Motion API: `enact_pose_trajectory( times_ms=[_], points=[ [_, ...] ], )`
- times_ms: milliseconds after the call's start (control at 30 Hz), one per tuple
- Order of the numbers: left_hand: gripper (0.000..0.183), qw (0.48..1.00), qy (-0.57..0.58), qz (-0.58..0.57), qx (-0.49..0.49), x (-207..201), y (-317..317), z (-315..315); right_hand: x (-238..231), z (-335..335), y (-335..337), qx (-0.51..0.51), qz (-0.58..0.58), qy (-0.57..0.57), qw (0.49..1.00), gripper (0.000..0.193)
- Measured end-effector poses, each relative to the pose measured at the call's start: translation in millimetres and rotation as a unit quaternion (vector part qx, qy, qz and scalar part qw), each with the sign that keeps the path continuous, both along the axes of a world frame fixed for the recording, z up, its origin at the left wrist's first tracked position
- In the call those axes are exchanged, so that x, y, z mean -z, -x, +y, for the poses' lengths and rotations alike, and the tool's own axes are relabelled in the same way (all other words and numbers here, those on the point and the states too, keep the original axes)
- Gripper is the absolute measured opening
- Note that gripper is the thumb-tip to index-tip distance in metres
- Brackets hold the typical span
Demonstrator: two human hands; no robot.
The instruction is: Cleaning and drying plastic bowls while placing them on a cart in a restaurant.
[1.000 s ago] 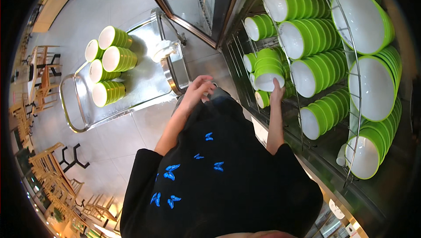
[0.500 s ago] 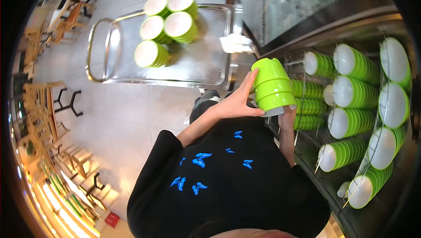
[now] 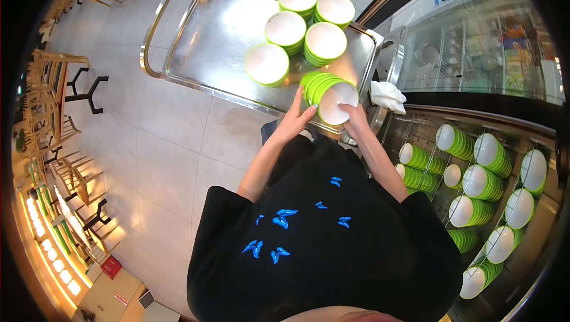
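Note:
A tilted stack of bowls [image 3: 338, 101], green outside and white inside, is held between my two hands over the near right part of a metal cart [image 3: 205, 31]. Its white hollow faces toward me. My left hand [image 3: 295, 119] wraps the left side of the stack, thumb near the rim. On the right rim, my right hand [image 3: 354, 119] grips with its thumb inside the top bowl; its other fingers are mostly hidden. Several upright stacks of like bowls [image 3: 285, 28] stand on the cart just beyond, close together.
At the right, a wire rack [image 3: 436, 185] holds several rows of green-and-white bowls [image 3: 475, 181] lying on their sides. A white cloth [image 3: 388, 96] lies by the cart's right end, near a glass-doored cabinet [image 3: 469, 55]. Wooden chairs [image 3: 74, 165] line the left.
Both hands have carried the bowl stack from beside the rack to over the cart, turning its white hollow toward me. The view has shifted, so the cart appears farther right.

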State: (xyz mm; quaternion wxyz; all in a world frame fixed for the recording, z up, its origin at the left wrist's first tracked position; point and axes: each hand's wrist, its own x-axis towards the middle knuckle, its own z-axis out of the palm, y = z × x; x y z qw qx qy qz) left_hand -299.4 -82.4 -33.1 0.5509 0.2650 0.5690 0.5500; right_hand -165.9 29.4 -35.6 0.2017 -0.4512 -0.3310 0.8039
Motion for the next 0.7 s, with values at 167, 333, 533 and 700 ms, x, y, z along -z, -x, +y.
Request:
enact_pose_trajectory(
  times_ms=[167, 333, 533, 700],
  points=[
    [0.076, 0.998, 0.031, 0.027, -0.038, 43.8, 14.5, -1.9, 38.0, 7.5, 43.8, -0.042, -0.065, 0.056, 0.995, 0.037],
    [0.085, 0.997, 0.044, -0.033, -0.056, 54.6, 24.3, 9.2, 59.7, 13.0, 69.0, -0.029, -0.103, 0.085, 0.991, 0.041],
    [0.083, 0.995, 0.059, 0.014, -0.074, 58.0, 18.6, 17.8, 60.5, 12.3, 74.0, 0.024, -0.103, 0.105, 0.989, 0.041],
    [0.068, 0.978, 0.117, -0.129, -0.114, 65.0, 19.8, 15.1, 50.7, 17.3, 73.2, -0.084, -0.104, 0.151, 0.979, 0.05]
  ],
)
